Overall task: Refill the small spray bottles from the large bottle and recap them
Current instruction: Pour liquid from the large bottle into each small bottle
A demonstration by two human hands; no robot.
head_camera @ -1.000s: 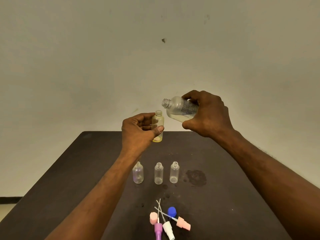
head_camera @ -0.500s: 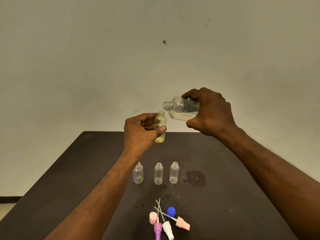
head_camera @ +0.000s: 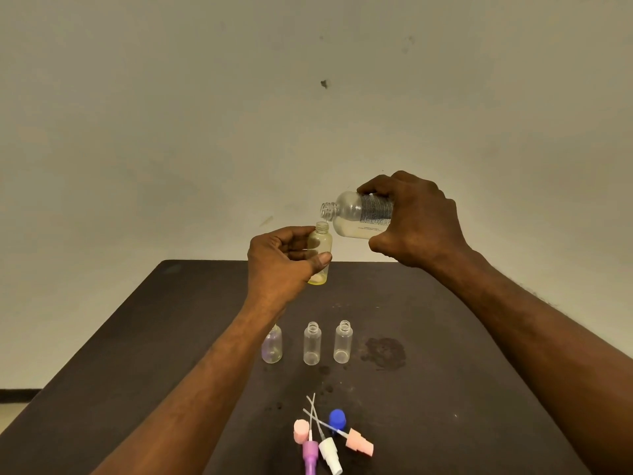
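Two bottles held above table [head_camera: 137, 337].
My right hand [head_camera: 416, 219] grips large bottle [head_camera: 359, 217], neck now nearer small bottle [head_camera: 320, 248] gripped by left hand [head_camera: 281, 262].

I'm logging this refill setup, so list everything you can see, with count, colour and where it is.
large bottle: 1, clear with a printed label, tipped sideways in the air, mouth beside the held small bottle's neck
held small bottle: 1, clear with yellowish liquid at the bottom, upright above the table's far edge
small bottles on the table: 3, clear, uncapped, in a row mid-table
spray tops: 3, purple, white, pink, with dip tubes, near edge
caps: 2, blue and pink, beside the spray tops
wet stain: 1, dark, right of the row
table: 1, dark brown
wall: 1, off-white, behind
left hand: grips the held small bottle
right hand: grips the large bottle
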